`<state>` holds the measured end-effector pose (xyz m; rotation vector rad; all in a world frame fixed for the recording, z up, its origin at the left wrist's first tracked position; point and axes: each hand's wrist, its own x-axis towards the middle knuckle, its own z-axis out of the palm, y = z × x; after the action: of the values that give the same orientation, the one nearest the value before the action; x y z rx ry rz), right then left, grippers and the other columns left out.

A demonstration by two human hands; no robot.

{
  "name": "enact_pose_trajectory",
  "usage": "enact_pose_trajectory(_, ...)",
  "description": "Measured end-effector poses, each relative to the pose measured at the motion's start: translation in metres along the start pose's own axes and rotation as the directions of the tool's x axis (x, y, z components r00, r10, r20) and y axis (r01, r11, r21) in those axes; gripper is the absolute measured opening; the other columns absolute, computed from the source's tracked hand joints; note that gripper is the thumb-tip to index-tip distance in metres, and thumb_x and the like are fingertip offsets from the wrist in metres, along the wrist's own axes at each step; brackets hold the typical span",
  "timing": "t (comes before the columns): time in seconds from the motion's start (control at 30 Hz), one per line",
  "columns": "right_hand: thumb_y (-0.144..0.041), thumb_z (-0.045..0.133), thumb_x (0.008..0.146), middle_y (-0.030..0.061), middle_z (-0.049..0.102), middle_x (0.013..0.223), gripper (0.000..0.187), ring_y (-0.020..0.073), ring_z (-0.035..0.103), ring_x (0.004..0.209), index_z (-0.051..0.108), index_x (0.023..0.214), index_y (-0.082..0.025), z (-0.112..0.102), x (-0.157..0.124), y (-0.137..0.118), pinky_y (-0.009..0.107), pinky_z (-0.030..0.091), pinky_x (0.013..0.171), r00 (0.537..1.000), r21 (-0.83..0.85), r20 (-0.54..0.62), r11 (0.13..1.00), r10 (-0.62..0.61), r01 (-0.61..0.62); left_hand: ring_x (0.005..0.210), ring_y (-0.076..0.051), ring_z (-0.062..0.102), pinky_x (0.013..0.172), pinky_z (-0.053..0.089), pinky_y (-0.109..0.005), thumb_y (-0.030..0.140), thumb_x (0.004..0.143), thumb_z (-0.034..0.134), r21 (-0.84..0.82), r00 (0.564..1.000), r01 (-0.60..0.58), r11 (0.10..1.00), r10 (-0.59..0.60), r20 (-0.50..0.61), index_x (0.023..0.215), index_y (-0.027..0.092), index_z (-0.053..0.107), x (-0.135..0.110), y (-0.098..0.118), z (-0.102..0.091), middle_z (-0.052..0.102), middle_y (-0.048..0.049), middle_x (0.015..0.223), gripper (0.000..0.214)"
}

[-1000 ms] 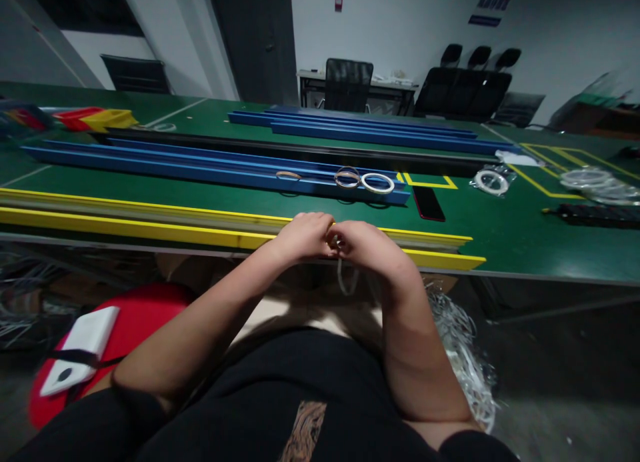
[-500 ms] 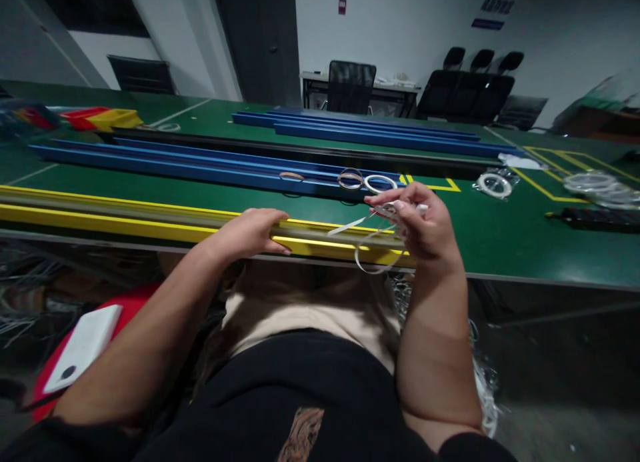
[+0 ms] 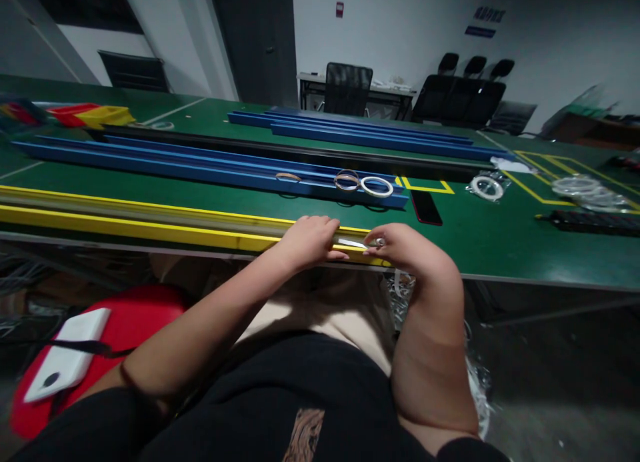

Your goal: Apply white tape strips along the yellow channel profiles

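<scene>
A long yellow channel (image 3: 215,234) lies along the table's near edge. My left hand (image 3: 311,241) is closed over it close to its right end, fingers on the far side and thumb at the near wall. Just to the right, my right hand (image 3: 403,245) pinches a white strip of tape (image 3: 353,243), which lies along the channel between the two hands. A loose end of the strip hangs below my right hand, in front of the table edge. The rest of what my right palm holds is hidden.
Behind lie blue channels (image 3: 200,173) with a white tape roll (image 3: 377,187) and brown rings (image 3: 347,180) on one. A phone (image 3: 426,207) lies right of them, then a bagged roll (image 3: 487,188) and a black power strip (image 3: 595,221). A red stool (image 3: 150,309) stands below left.
My right hand has come down to the channel with the strip, whose loop no longer hangs in the air. My left hand has slid right along the channel. The phone has come into view.
</scene>
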<state>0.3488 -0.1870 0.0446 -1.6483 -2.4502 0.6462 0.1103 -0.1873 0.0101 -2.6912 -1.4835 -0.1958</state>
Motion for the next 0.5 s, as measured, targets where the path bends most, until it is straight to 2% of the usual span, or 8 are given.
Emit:
enact_pose_trajectory(0.07,-0.033,0.070,0.084,0.0038,0.073,0.083,0.014,0.0177,0.062,0.072,0.076,0.090,-0.022,0.000,0.001,-0.001,0.027,0.043,0.063,1.000,-0.012,0.011,1.000,0.010,-0.010,0.103,-0.031,0.067,0.085,0.047,-0.038,0.079,0.081,0.058,0.010,1.000,0.004,1.000,-0.004,0.006,0.120,0.020,0.062,0.003,0.002,0.000,0.071,-0.0125,0.109,0.070)
enact_pose_trajectory(0.13,-0.030,0.067,0.086,0.0030,0.071,0.080,0.011,0.0166,0.060,0.072,0.073,0.085,-0.021,-0.002,0.000,0.000,0.027,0.040,0.063,1.000,-0.009,-0.013,1.000,-0.027,0.027,0.103,-0.030,0.068,0.085,0.047,-0.037,0.079,0.080,0.060,0.008,1.000,0.005,1.000,-0.005,-0.009,0.121,0.022,0.063,0.001,-0.001,0.000,0.071,-0.0110,0.110,0.070)
enact_pose_trajectory(0.23,-0.029,0.060,0.088,0.0040,0.067,0.085,0.012,0.0169,0.058,0.076,0.065,0.083,-0.020,-0.012,-0.006,0.002,0.028,0.040,0.067,0.977,0.003,-0.172,0.992,-0.127,0.130,0.106,-0.029,0.067,0.089,0.048,-0.037,0.079,0.078,0.062,-0.016,0.999,0.023,1.000,-0.024,-0.037,0.128,0.025,0.061,-0.011,-0.014,0.001,0.071,-0.0098,0.115,0.074)
enact_pose_trajectory(0.33,-0.027,0.054,0.088,0.0067,0.065,0.093,0.012,0.0192,0.058,0.085,0.057,0.079,-0.020,-0.023,-0.017,0.003,0.031,0.043,0.076,0.893,0.069,-0.415,0.973,-0.172,0.219,0.114,-0.030,0.065,0.097,0.047,-0.037,0.078,0.078,0.063,-0.039,0.997,0.063,0.997,-0.064,-0.030,0.133,0.025,0.060,-0.028,-0.043,0.001,0.070,-0.0098,0.124,0.077)
enact_pose_trajectory(0.4,-0.027,0.054,0.087,0.0079,0.066,0.099,0.012,0.0208,0.060,0.091,0.053,0.077,-0.021,-0.027,-0.023,0.003,0.033,0.045,0.081,0.826,0.175,-0.545,0.944,-0.143,0.279,0.119,-0.030,0.063,0.102,0.045,-0.037,0.076,0.077,0.064,-0.055,0.996,0.085,0.995,-0.085,0.005,0.135,0.023,0.060,-0.039,-0.068,-0.002,0.067,-0.0102,0.130,0.078)
enact_pose_trajectory(0.47,-0.032,0.056,0.088,0.0071,0.067,0.101,0.012,0.0209,0.062,0.091,0.053,0.082,-0.022,-0.027,-0.026,0.001,0.034,0.047,0.080,0.796,0.328,-0.599,0.881,-0.085,0.340,0.122,-0.030,0.061,0.104,0.045,-0.037,0.074,0.077,0.065,-0.078,0.991,0.121,0.990,-0.117,0.061,0.137,0.021,0.059,-0.047,-0.090,-0.007,0.066,-0.0108,0.134,0.080)
enact_pose_trajectory(0.5,-0.036,0.056,0.090,0.0058,0.067,0.098,0.013,0.0203,0.064,0.088,0.053,0.086,-0.023,-0.025,-0.027,0.001,0.034,0.049,0.078,0.799,0.404,-0.599,0.842,-0.052,0.358,0.123,-0.030,0.061,0.104,0.045,-0.037,0.073,0.078,0.065,-0.086,0.987,0.143,0.986,-0.135,0.086,0.138,0.020,0.058,-0.049,-0.098,-0.010,0.065,-0.0110,0.135,0.081)
